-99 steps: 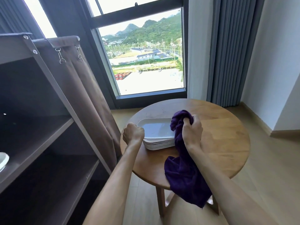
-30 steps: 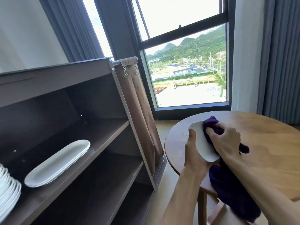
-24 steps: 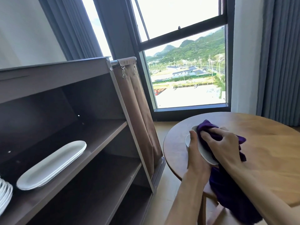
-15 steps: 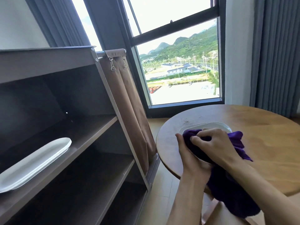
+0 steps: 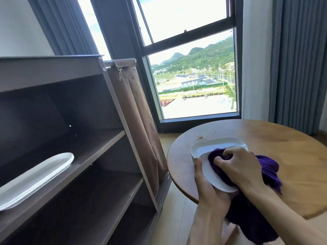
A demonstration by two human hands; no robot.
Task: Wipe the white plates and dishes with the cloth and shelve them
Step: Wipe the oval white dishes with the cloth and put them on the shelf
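A white rectangular dish (image 5: pixel 206 152) is held above the left part of the round wooden table (image 5: pixel 283 156), its hollow side facing me. My left hand (image 5: pixel 210 190) grips its near left edge, thumb lying on the rim. My right hand (image 5: pixel 242 167) holds a bunched purple cloth (image 5: pixel 265 167) and presses it into the dish. The rest of the cloth hangs down below my right forearm. On the middle shelf of the brown shelf unit (image 5: pixel 92 156) lie long white oval plates (image 5: pixel 35 175), stacked.
A brown curtain (image 5: pixel 141 129) hangs on the shelf unit's right side, between it and the table. Behind the table are a tall window and grey drapes (image 5: pixel 297 59). The lower shelf and the wooden floor show below.
The dish has turned from tilted on edge to hollow side up toward me. My right hand has moved the cloth from its rim down into the hollow. The view swung right and back.
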